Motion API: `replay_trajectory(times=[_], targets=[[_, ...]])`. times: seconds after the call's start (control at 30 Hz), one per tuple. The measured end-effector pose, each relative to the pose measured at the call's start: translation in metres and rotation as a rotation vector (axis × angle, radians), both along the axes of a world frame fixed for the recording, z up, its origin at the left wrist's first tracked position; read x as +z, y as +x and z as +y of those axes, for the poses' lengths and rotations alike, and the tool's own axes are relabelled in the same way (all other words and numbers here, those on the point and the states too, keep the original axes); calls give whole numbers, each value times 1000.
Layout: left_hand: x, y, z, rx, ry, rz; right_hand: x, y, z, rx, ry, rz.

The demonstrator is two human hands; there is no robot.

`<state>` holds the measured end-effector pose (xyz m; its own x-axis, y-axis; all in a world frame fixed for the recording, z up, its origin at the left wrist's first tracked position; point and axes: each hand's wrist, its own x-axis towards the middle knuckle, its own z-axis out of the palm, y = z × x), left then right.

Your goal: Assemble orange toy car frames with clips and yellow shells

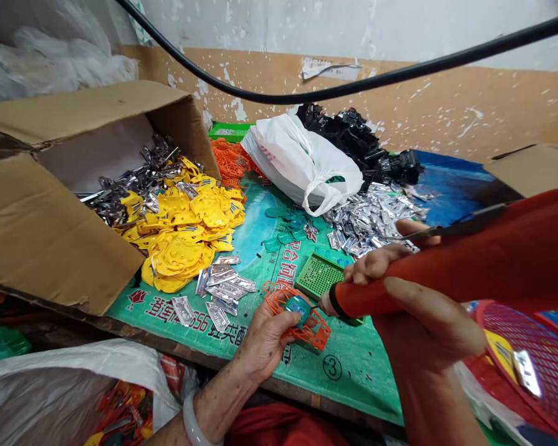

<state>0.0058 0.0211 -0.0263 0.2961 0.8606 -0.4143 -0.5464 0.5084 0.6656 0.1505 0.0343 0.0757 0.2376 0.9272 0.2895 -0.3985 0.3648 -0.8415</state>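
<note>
My left hand (263, 337) pinches an orange plastic frame (320, 334) near the table's front edge. A teal translucent piece (298, 306) sits on the frame under my thumb. My right hand (423, 325) is wrapped round a red power screwdriver (451, 266), which comes in from the right. Its tip points left and reaches the frame beside the teal piece; whether it touches a screw I cannot tell. Just behind the frame lies a small green perforated basket (317, 272), partly covered by the screwdriver.
Yellow plastic parts (181, 241) spill from a cardboard box (56, 229) on the left. Silvery parts (372, 217) are heaped behind my right hand, near a white plastic bag (297, 158) and black parts (353, 136). A black cable (260, 97) hangs across the top. At right is a red mesh basket (530, 353).
</note>
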Motion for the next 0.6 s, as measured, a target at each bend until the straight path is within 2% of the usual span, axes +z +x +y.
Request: replay_trajectory(times=[0.43, 0.6], targets=[[0, 1, 2, 50, -64, -23, -5, -4, 0, 2, 25, -27], [-3, 0, 1, 30, -80, 4, -7, -2, -3, 28, 18, -32]])
